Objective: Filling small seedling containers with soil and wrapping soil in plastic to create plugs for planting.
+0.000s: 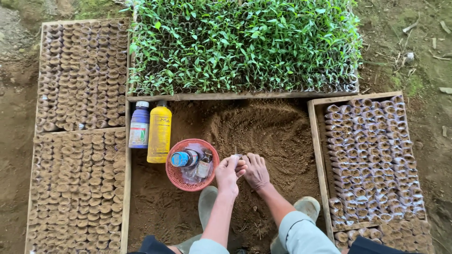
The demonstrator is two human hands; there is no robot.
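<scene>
We squatted over the loose soil bed (pixel 263 131), both hands meeting low above it so the work stayed within easy reach. Our left hand (pixel 227 175) pinched a small pale tube (pixel 237 155), seemingly a rolled seedling pot, upright by its rim; our right hand (pixel 255 172) lay curled beside it, fingertips touching, grasping nothing we could make out. The red basket (pixel 175 176) of small bottles sat just left, filled pot trays (pixel 372 160) alongside.

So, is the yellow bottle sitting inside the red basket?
No, the yellow bottle lies on the soil beside a purple bottle, outside the red basket, which holds smaller bottles.
</scene>
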